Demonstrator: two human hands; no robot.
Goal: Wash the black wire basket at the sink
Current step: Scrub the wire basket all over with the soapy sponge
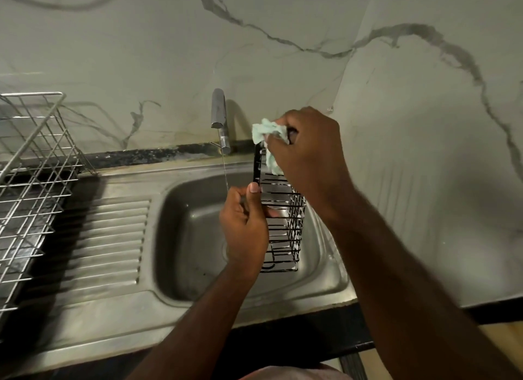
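Two bare hands work over the stainless steel sink basin (181, 238). Left hand (244, 229) grips the tall black wire basket (283, 224) at its left edge, about mid-height, thumb up along the black frame, fingers curled round the wires. Basket stands upright above the basin's right half, white suds on the wires. Right hand (308, 153) is above and right of the left, at the basket's top end, fingers clenched on a crumpled pale green cloth (268, 142) that touches the upper wires. Chrome tap (219, 119) just left of the basket, thin water stream falling beside the left thumb. Silver wire dish rack (31, 181) well apart at far left, by the ribbed drainboard (113, 238).
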